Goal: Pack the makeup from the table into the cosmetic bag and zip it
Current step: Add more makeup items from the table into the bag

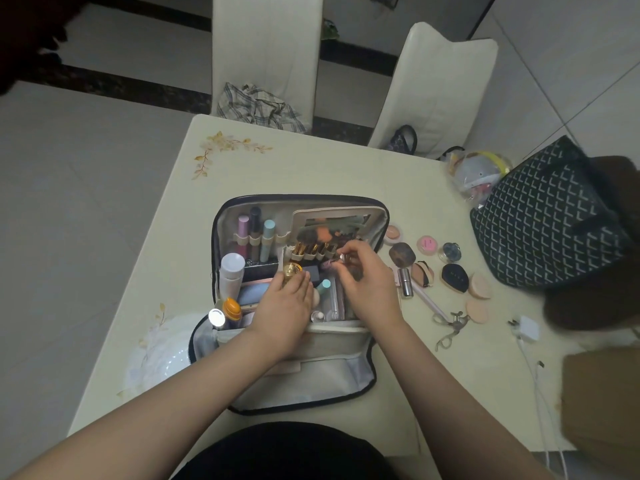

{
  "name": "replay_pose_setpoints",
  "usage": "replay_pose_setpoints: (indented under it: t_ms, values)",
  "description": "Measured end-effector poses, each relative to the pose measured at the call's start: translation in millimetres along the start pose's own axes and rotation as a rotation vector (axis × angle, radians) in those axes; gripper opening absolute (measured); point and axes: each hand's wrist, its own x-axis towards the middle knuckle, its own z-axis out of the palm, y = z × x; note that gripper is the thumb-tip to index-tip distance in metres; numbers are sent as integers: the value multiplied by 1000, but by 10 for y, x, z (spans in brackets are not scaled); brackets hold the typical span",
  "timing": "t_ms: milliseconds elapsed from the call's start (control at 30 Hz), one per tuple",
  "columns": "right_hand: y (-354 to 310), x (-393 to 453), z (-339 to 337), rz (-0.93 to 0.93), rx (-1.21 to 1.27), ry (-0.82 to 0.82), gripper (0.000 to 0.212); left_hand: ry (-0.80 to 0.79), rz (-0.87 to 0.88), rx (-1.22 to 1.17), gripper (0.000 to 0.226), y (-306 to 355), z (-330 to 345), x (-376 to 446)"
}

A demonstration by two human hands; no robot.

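Note:
The open cosmetic bag (311, 375) lies in the middle of the table, packed with tubes, a white bottle (231, 271) and brushes. My left hand (284, 306) is inside it, fingers closed around a gold-capped bottle (292, 270). My right hand (363, 278) is over the bag's right side and pinches a small silvery item (342, 258) at its fingertips. Right of the bag lie loose makeup pieces: a brown compact (401, 253), a pink jar (427, 243), a black puff case (454, 277), round sponges (478, 299), a silver lipstick (405, 284) and an eyelash curler (450, 327).
A dark patterned tote (540, 220) stands at the table's right edge, with a clear pouch (478, 174) behind it. A white charger and cable (528, 329) lie at the right. Two white chairs (266, 57) stand beyond the far edge. A brown box (602, 403) sits at the near right.

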Motion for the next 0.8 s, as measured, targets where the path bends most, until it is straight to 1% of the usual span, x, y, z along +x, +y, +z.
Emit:
replay_pose_setpoints:
  t_ms: [67,133,233,400,467,500,533,567,600,667,767,800]
  values:
    - [60,2,45,-13,-78,-24,18,19,-5,-8,54,9,-2,-5]
    - [97,1,86,-9,-98,-9,19,30,-11,-12,52,21,-2,-3]
    - [93,7,129,-32,-76,28,20,46,-22,-21,54,38,17,0]
    - [59,24,137,-92,-133,134,27,33,-42,-28,62,49,35,23]
    - [83,29,117,-82,-126,105,28,34,-64,-20,61,73,46,-7]
    - [100,27,105,-86,-128,73,29,80,-78,-26,60,97,88,-21]
    - [111,23,93,-95,-142,37,31,126,-98,-36,58,118,112,-51]
    - [116,23,84,-106,-163,3,33,137,-120,-42,52,138,137,-80]
    - [118,27,79,-115,-182,-24,34,146,-99,-51,45,152,170,-101]
    - [116,37,81,-121,-197,-43,36,152,-97,-73,40,179,236,-126]
    - [112,37,90,-148,-192,-17,39,158,-129,-83,53,237,186,-154]
    - [120,40,88,-157,-199,-20,39,127,-133,-68,55,247,192,-149]
